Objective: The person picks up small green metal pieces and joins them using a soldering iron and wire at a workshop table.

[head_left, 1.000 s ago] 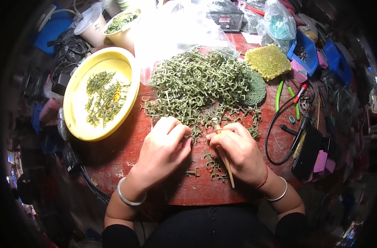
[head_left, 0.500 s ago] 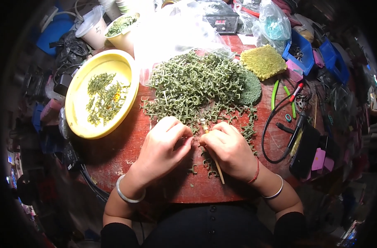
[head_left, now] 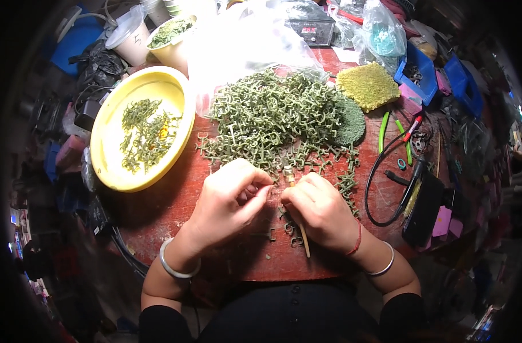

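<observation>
On the red wooden table [head_left: 244,263], my left hand [head_left: 229,203] is pinched at the near edge of a large heap [head_left: 272,114] of small, green, branched pieces; what its fingertips hold is too small to make out. My right hand [head_left: 321,214] grips a thin tool [head_left: 305,246] with a wooden shaft and a metal upper end, which points away from me. Its fingertips are near those of my left hand. Several loose green pieces [head_left: 289,228] lie under and between my hands.
A yellow basin [head_left: 106,166] with green bits stands left; tubs [head_left: 129,43] and plastic bags [head_left: 244,40] behind. A display box [head_left: 309,31], yellow spongy pad [head_left: 367,86], green disc [head_left: 349,126], blue bins [head_left: 415,74], green-handled tool [head_left: 384,131] and cabled black device [head_left: 421,211] are rear and right.
My right hand and the tool have shifted left, nearer my left hand. My left hand's fingers have changed their curl slightly, with a gap now showing between thumb and fingers.
</observation>
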The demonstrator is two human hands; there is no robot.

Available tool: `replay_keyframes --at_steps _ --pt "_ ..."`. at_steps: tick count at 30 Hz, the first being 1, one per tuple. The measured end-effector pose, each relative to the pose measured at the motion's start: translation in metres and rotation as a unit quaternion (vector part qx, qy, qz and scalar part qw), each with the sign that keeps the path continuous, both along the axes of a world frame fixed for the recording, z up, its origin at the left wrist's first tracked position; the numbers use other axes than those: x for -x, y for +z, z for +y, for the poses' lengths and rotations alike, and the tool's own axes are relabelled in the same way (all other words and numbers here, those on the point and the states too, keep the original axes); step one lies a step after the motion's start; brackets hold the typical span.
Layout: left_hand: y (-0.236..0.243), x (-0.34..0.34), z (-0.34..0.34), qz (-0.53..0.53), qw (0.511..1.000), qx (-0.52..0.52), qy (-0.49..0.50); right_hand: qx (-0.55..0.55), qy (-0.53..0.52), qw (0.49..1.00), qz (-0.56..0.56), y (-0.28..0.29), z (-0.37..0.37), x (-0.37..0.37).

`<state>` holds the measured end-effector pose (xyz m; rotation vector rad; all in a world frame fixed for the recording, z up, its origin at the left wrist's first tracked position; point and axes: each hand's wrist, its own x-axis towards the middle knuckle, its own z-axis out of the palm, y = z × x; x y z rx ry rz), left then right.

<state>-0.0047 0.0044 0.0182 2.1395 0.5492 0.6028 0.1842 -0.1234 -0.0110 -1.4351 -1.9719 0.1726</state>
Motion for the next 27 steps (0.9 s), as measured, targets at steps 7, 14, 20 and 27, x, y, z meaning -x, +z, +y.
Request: replay_keyframes --at_steps 7,14,20,27 --pt "-0.003 0.008 0.0 -0.026 0.885 0.463 -0.047 -0.093 -0.048 0.991 0.088 0.012 -0.003 -0.001" --pt "-0.006 0.003 -0.001 -0.025 0.828 0.551 -0.102 -0.118 -0.027 0.985 0.12 0.013 -0.01 0.004" --pt "-0.01 0.005 0.006 -0.067 0.795 0.598 -0.082 -0.03 -0.033 0.956 0.289 0.017 -0.018 -0.003" --pt "-0.018 0.006 0.006 -0.099 0.832 0.543 -0.061 -0.062 -0.026 0.965 0.255 0.024 -0.016 -0.001"
